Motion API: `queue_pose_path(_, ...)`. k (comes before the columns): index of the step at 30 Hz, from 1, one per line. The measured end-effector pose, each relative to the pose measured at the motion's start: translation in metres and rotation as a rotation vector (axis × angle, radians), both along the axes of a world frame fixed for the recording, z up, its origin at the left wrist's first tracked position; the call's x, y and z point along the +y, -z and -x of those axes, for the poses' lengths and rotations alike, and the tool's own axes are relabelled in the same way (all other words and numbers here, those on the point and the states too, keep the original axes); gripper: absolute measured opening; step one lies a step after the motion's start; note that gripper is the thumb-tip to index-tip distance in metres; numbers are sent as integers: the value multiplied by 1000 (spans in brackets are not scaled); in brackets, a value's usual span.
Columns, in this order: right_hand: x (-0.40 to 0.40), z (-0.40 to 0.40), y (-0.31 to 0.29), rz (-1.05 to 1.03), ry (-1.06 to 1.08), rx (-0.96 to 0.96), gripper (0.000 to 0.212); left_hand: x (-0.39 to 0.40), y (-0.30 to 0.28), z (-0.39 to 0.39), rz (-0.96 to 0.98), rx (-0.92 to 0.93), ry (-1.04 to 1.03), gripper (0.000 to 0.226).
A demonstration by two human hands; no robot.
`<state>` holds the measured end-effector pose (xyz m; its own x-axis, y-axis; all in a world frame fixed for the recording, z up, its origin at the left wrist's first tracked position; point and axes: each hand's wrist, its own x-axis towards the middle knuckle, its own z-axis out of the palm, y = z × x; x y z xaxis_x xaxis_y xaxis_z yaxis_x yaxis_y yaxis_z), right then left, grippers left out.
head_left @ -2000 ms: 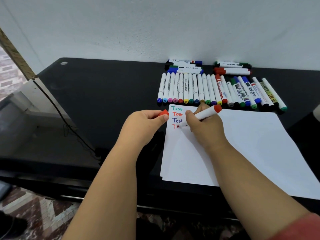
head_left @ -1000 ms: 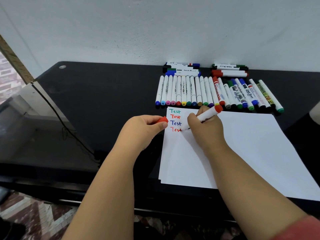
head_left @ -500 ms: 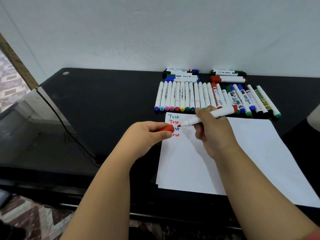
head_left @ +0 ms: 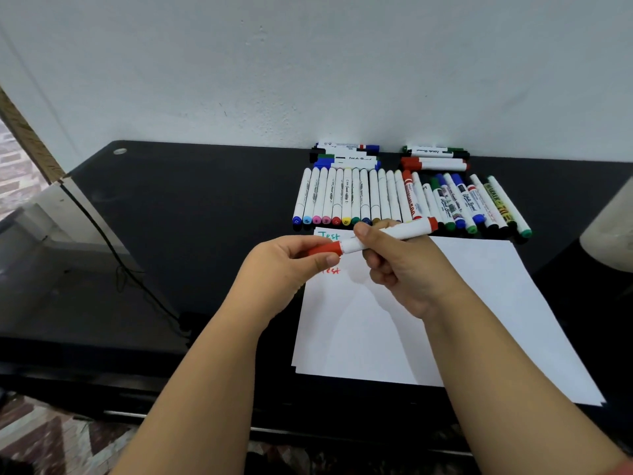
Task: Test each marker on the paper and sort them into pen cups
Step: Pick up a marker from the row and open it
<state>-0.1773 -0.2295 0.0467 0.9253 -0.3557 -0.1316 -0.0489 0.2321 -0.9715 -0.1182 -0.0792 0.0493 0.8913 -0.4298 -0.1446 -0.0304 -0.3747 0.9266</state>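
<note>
A person's left hand (head_left: 291,265) pinches the red cap (head_left: 325,249) onto a marker (head_left: 390,234) gripped by the right hand (head_left: 404,269), sealing it; untested markers (head_left: 394,200) wait at twelve o'clock beyond the paper (head_left: 479,303).

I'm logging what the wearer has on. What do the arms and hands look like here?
Both forearms are bare; the left hand and right hand show no gloves, rings or watch. A strip of reddish sleeve shows at the right arm's lower edge.

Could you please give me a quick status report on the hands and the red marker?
Left hand pinches red cap, seated on marker tip. Right hand grips red marker above paper. No pen cups clearly in view.
</note>
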Motion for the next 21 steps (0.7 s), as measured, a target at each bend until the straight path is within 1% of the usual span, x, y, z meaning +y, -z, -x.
queue_pose_path(5,-2,3,-1,-88,5,8,32,-5,-2,8,35,-23,-12,11)
queue_pose_path(10,-2,3,1,-162,-28,15,32,-8,-2,10,-10,-53,-34,20)
queue_pose_path(15,-3,4,4,-182,-66,42,36,-8,0,10,-25,-57,-37,21)
queue_pose_path(21,-2,5,5,-189,-72,80,33,-9,0,10,-48,-105,-23,21)
